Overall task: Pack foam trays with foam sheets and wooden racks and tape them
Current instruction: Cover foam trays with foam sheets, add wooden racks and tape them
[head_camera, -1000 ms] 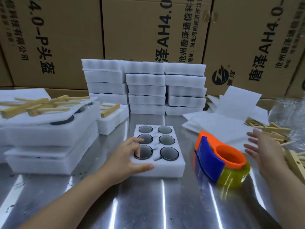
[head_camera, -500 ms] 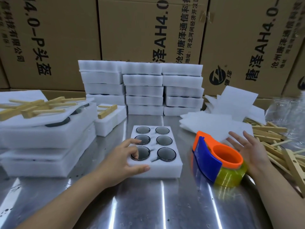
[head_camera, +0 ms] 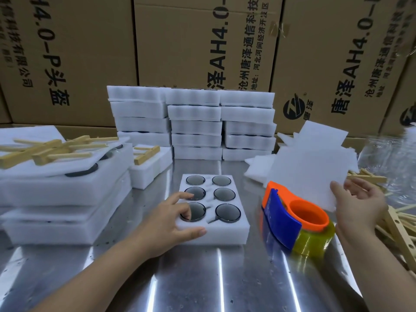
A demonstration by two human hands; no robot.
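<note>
A white foam tray (head_camera: 227, 233) with several round dark lenses in its wells lies in the middle of the steel table. My left hand (head_camera: 171, 219) holds its near left corner, thumb on the front edge and fingers on top. My right hand (head_camera: 358, 206) pinches a white foam sheet (head_camera: 310, 174) by its lower right corner and holds it lifted above the sheet pile. An orange and blue tape dispenser (head_camera: 292, 219) with yellowish tape stands between the tray and my right hand. Wooden racks (head_camera: 403, 230) lie at the right edge.
Stacks of packed foam trays (head_camera: 193, 127) stand at the back. Larger foam trays (head_camera: 65, 194) with wooden racks (head_camera: 45, 149) on top sit at the left. More foam sheets (head_camera: 256, 167) lie behind the dispenser. Clear plastic bags (head_camera: 387, 154) are at far right; cardboard boxes (head_camera: 202, 41) form the back wall.
My right hand moved from the wooden racks to the sheet pile, took hold of a foam sheet and lifted it. My left hand stayed on the tray.
</note>
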